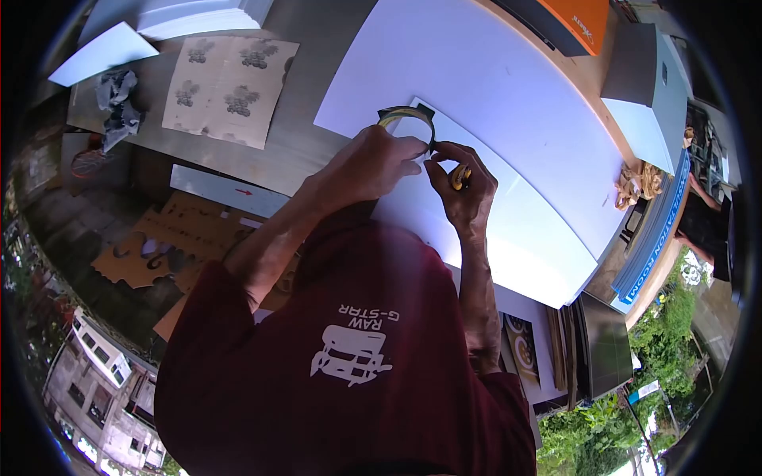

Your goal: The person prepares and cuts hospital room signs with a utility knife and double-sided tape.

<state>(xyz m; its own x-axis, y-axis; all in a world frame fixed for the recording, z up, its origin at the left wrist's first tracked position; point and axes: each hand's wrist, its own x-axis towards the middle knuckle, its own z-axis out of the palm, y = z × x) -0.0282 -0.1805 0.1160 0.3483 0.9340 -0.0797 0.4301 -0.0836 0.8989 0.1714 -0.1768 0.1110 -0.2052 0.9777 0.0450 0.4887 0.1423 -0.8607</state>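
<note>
My left hand is closed around a roll of tape, which stands on edge above a long white board. Just right of it, my right hand has its thumb and index finger pinched together at the roll's edge. A small yellow tool sits in the curled fingers of that hand; its other end is hidden. Whatever lies between the fingertips is too small to make out. Beneath the long board is a larger white sheet.
Printed brown paper and crumpled dark plastic lie on the left. An orange box stands at the top right. Crumpled brown paper and stacked blue signs are on the right, near another person. Cardboard cutouts lie lower left.
</note>
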